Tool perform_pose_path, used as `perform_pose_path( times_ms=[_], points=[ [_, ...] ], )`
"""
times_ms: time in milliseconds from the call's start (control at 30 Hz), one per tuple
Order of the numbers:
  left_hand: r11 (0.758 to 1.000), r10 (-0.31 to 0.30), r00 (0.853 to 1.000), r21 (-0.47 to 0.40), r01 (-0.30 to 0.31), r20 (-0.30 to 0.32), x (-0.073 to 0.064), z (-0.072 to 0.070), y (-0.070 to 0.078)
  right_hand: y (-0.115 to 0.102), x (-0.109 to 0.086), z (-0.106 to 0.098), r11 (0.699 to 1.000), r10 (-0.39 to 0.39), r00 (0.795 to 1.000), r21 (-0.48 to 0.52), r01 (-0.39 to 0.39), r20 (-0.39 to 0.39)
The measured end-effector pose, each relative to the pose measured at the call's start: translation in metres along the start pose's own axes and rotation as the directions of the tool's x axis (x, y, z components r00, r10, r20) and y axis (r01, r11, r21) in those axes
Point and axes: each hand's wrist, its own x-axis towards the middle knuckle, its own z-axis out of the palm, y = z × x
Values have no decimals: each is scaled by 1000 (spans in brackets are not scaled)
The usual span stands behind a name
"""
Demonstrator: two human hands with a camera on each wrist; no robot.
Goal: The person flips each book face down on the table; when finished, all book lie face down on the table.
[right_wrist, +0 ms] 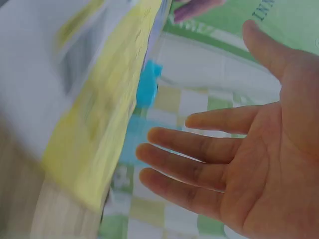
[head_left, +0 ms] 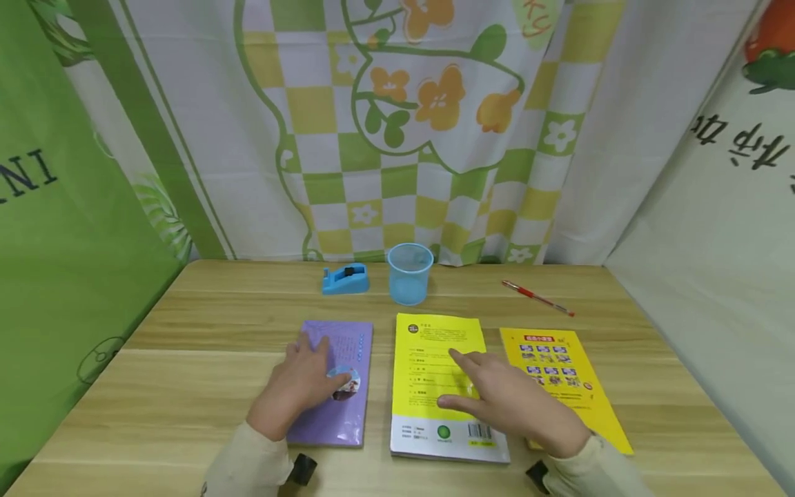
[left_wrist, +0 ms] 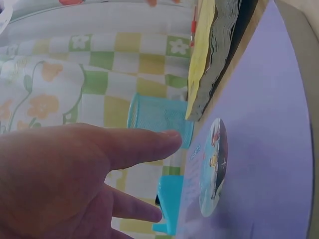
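On the left of the table lies a purple book (head_left: 338,424) with a round picture on its cover. My left hand (head_left: 295,383) is over it, fingers extended and thumb out toward the picture; the left wrist view shows a gap between thumb and cover. In the middle is a thick yellow and silver-white book (head_left: 428,407). Over its right side hovers my right hand (head_left: 512,400), palm down with fingers spread, holding nothing, as the right wrist view confirms. A thinner yellow book (head_left: 596,414) lies slanted at the right, partly covered by the right hand and wrist.
Behind the books stand a blue tape dispenser (head_left: 348,280) and a translucent blue cup (head_left: 408,279). A red pen (head_left: 537,298) lies at the back right. A checked curtain (head_left: 323,152) hangs behind the wooden table (head_left: 205,331).
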Motion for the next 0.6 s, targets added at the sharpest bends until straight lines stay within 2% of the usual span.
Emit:
perform_pose_path(
  times_ms=[133,267,400,600],
  points=[
    [1000,-8,1000,5,8,1,-1,-1,-5,-24,20,10,998,-51,998,36,50,38],
    [1000,-4,1000,27,4,1,0,-6,-11,-40,42,25,991,-133,990,1,133,54],
    [999,31,999,28,-31,17,2,-10,-21,-50,59,36,976,-205,977,-64,208,60],
    [995,97,995,-14,-96,34,5,-13,-34,-66,76,42,962,-244,965,-103,254,100]
  ],
)
